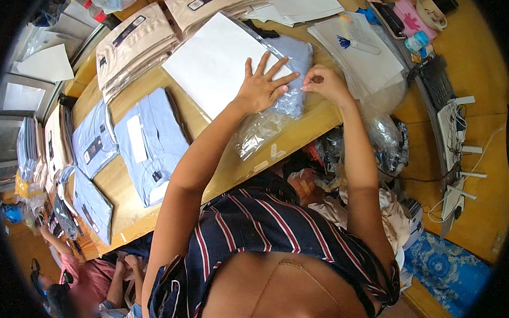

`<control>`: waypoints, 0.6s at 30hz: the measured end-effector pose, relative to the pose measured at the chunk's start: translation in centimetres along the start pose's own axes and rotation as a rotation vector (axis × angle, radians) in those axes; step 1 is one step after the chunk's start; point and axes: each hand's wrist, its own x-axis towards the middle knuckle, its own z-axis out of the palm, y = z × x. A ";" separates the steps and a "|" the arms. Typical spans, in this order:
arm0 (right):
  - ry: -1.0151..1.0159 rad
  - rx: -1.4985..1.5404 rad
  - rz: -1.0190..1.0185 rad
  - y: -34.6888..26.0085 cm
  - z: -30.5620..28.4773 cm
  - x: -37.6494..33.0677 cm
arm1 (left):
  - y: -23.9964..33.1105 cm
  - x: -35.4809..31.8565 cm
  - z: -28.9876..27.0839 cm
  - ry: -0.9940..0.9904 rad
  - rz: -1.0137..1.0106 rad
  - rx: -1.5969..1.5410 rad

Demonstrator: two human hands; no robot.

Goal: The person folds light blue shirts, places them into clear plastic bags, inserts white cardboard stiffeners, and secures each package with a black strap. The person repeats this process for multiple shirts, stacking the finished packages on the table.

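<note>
My left hand [263,86] lies flat with fingers spread. It presses across the edge of a large white sheet [214,62] and onto a folded blue garment [295,51] in clear plastic. Just to its right, my right hand [327,83] is closed in a pinch at the garment's right edge. What sits between thumb and fingertips is too small to make out. Below my left hand, a loose flap of clear plastic [259,133] spreads toward the table's near edge.
Folded blue shirts [153,140] and stacked beige garments [135,48] cover the wooden table [210,183] at left and back. Papers [369,65] with a blue-tasselled item lie at right. Beyond stand a phone [387,17] and a power strip [450,146]. Other people [93,279] sit lower left.
</note>
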 end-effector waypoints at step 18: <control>0.097 -0.735 -0.152 -7.1 2.8 -8.2 | -0.7 -0.1 0.3 0.070 0.111 0.055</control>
